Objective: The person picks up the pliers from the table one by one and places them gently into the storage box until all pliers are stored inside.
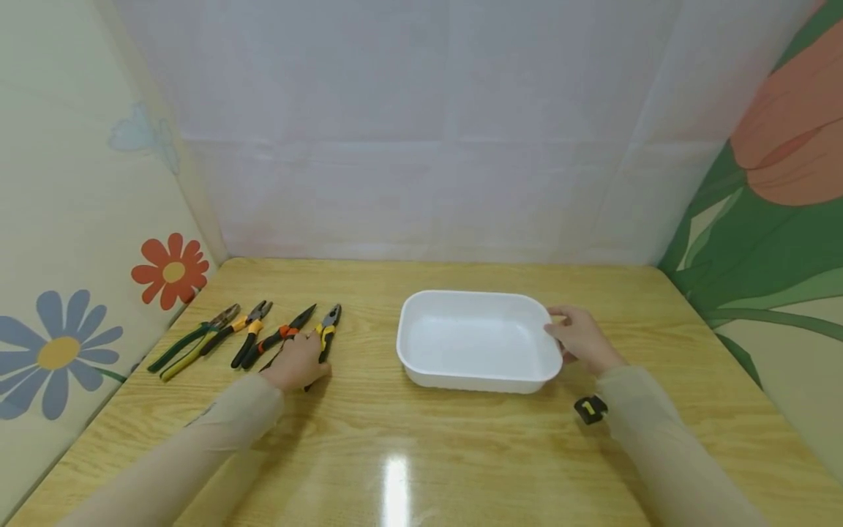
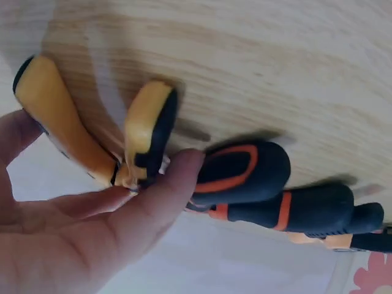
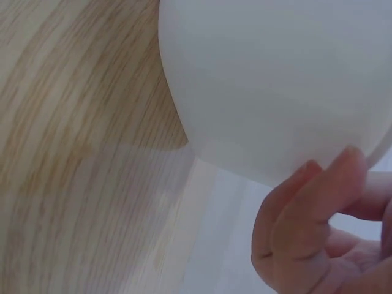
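In the head view my left hand (image 1: 299, 362) reaches over the rightmost pair of pliers (image 1: 329, 322), which has yellow-and-black handles. The left wrist view has my thumb against one spread yellow handle (image 2: 61, 116) and my fingers by the other handle (image 2: 150, 125). One fingertip overlaps the neighbouring black-and-orange pliers (image 2: 239, 171). On the other side, my right hand (image 1: 579, 338) pinches the right end of a white plastic tray (image 1: 477, 382), with the fingertips (image 3: 346, 168) pressed on its outer wall. Nothing lies inside the tray.
Further left on the wooden table (image 1: 448, 454) lie pliers with yellow, orange and black handles (image 1: 244, 329) and pliers with green and yellow handles (image 1: 194, 344). A small black piece with a yellow mark (image 1: 590, 409) shows beside my right sleeve. A white backdrop (image 1: 435, 197) stands behind the table.
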A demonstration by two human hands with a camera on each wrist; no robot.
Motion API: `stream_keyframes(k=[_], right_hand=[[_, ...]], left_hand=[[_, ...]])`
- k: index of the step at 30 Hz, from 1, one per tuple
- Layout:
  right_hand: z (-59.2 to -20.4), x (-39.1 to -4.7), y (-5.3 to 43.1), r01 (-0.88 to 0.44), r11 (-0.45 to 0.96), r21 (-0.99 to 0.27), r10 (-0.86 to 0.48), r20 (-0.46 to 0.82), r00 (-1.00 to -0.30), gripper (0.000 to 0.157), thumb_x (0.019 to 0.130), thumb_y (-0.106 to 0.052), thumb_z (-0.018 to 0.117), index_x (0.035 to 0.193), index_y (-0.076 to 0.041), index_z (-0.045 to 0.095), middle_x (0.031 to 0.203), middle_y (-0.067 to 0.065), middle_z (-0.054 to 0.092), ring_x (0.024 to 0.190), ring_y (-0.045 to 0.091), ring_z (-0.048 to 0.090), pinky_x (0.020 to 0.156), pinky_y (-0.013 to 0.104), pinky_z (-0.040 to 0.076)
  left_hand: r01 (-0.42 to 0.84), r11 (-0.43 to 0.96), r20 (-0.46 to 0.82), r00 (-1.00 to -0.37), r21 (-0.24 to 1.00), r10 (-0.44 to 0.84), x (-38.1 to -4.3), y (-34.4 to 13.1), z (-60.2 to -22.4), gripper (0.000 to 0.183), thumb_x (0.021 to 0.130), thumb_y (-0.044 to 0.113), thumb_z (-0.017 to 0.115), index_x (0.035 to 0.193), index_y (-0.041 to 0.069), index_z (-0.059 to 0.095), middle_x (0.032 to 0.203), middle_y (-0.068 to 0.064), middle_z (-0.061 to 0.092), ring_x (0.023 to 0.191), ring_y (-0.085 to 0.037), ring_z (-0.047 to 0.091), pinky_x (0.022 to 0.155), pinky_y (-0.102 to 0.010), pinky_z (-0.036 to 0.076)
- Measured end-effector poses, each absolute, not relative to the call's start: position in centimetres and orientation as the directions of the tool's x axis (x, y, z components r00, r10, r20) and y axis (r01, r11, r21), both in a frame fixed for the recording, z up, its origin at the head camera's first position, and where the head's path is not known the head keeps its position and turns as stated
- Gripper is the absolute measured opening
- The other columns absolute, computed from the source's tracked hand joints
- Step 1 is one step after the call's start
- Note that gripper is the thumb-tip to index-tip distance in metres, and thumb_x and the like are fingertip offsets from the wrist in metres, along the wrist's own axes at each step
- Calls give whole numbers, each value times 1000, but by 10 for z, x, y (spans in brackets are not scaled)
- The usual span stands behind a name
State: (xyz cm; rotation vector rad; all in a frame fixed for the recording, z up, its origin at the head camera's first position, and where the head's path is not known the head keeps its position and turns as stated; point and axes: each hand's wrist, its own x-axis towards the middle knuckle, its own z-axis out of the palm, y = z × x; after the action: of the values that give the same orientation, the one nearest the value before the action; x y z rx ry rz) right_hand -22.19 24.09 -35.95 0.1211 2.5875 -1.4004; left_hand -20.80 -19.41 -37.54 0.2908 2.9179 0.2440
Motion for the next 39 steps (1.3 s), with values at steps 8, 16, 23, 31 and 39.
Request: stream_keyframes(k=[8,16,23,31,39], right_hand=[[-360,-222,239,170,553,-816,-16,-215,-977,50,100,-7,47,143,12,31,96,19,57,70,19,57,60,35,54],[-360,-225,238,190,546,-816,-1,-227,-974,49,100,-7,46,143,12,31,103,25,56,73,21,59,62,35,55],[-359,-222,238,160,544,-824,-24,-206,-978,49,100,-6,46,142,13,31,100,25,57,72,21,60,60,36,56],[-360,-221,237,142,556,-819,-39,-196,-980,48,101,-6,44,142,15,30,101,25,56,72,20,59,60,36,56],[-362,-223,237,147,539,-830,-34,-196,-980,49,101,-6,43,143,14,29,105,28,56,72,20,60,61,36,56]], left_hand=[[126,983,-174,-973,136,149,-206,-189,-386,66,99,22,57,135,-25,29,120,-50,41,106,-62,45,85,-61,45],[187,975,-195,-958,123,209,-214,-194,-381,56,97,17,59,128,-25,40,109,-42,50,94,-51,55,76,-54,51],[251,968,-115,-962,-5,249,-214,-191,-385,60,95,23,60,123,-28,43,103,-42,53,83,-43,61,66,-46,55],[239,970,-1,-971,-35,239,-213,-194,-396,34,95,1,49,121,-21,49,87,-33,54,66,-36,59,55,-42,54],[38,986,-98,-994,163,54,-219,-193,-390,52,94,9,49,144,0,41,101,-39,48,89,-51,51,64,-58,47]])
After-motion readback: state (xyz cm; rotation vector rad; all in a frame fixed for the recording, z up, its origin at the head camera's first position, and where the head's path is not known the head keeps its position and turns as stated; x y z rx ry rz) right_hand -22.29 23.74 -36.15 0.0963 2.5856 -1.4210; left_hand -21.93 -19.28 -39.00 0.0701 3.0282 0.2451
